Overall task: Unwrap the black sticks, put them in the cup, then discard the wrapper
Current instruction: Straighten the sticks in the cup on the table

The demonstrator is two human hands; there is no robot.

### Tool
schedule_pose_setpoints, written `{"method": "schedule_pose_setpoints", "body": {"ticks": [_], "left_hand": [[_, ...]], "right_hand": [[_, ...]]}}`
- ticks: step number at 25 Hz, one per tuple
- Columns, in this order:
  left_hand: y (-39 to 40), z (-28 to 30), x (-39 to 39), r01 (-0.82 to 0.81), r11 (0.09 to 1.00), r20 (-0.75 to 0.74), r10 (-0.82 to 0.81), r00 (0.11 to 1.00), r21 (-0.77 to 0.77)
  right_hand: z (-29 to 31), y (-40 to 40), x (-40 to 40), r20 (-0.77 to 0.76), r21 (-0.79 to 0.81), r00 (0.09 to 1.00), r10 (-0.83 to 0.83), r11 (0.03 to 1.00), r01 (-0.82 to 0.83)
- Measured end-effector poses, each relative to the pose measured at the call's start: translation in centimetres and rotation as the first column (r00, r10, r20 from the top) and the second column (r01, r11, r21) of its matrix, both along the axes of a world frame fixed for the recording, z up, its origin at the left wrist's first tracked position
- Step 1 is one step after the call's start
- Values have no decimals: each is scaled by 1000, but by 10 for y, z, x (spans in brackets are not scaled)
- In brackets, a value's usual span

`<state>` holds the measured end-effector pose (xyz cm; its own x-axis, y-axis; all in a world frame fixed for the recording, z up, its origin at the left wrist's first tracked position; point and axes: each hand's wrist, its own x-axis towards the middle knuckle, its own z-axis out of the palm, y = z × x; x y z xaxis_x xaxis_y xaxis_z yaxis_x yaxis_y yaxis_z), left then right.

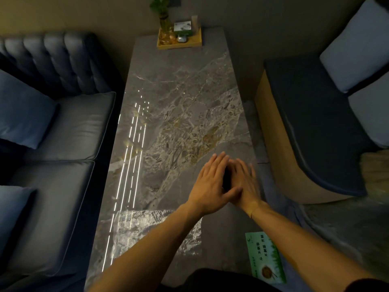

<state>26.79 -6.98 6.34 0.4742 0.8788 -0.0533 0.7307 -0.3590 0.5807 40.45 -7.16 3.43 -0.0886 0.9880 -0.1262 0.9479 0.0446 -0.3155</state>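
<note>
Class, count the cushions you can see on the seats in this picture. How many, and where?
4. Two on the left sofa: far, near. Two on the right seat: upper, lower. Others may lie out of frame.

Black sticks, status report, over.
Both hands, left and right, pressed together around dark sticks. Clear wrapper flat on table. No cup visible.

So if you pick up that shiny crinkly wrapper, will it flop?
Probably. The wrapper looks thin and see-through, with creases all over, so it should be floppy and very light. It lies flat on the table, so it likely won't roll, but a puff of air might slide it.
</note>
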Motion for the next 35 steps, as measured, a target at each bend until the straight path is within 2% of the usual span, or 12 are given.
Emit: {"method": "schedule_pose_setpoints", "body": {"ticks": [4, 8, 11, 14, 18, 21, 24, 27, 30, 35], "left_hand": [[-2, -3, 15, -27, 999, -72, 28, 997, 19], [1, -7, 8, 76, 993, -121, -65, 991, 87], [5, -6, 5, 80, 994, -135, -70, 988, 69], [8, -6, 1, 84, 995, -87, -79, 993, 51], [9, -9, -19, -57, 998, 63, 57, 996, 12], [9, -9, -25, -79, 997, 59, 80, 995, -19], [13, -5, -16, -61, 998, 33, 60, 998, 23], [16, -3, 1, 6, 999, -21, -5, 1000, 36], [13, -6, 6, 12, 1000, 18, -12, 1000, 0], [11, -10, 0, 59, 992, 6, -60, 998, 114]], "right_hand": [[-6, -2, -1, 64, 35, 998, -30, 999, 28], [-7, -3, -4, 68, 37, 993, -99, 995, 96], [-6, -2, -6, 65, 40, 992, -112, 993, 110], [-1, -2, -4, 4, 41, 995, -100, 994, 99], [5, 0, 5, -94, -13, 994, -47, 999, 46], [8, 0, 9, -122, -59, 992, -25, 998, 18], [9, 1, 9, -151, -29, 988, -45, 999, 41], [6, 0, 6, -122, 1, 989, -83, 996, 84], [1, -2, -1, -49, 47, 989, -137, 989, 139], [-6, -4, -6, -22, 117, 984, -179, 977, 180]]}}
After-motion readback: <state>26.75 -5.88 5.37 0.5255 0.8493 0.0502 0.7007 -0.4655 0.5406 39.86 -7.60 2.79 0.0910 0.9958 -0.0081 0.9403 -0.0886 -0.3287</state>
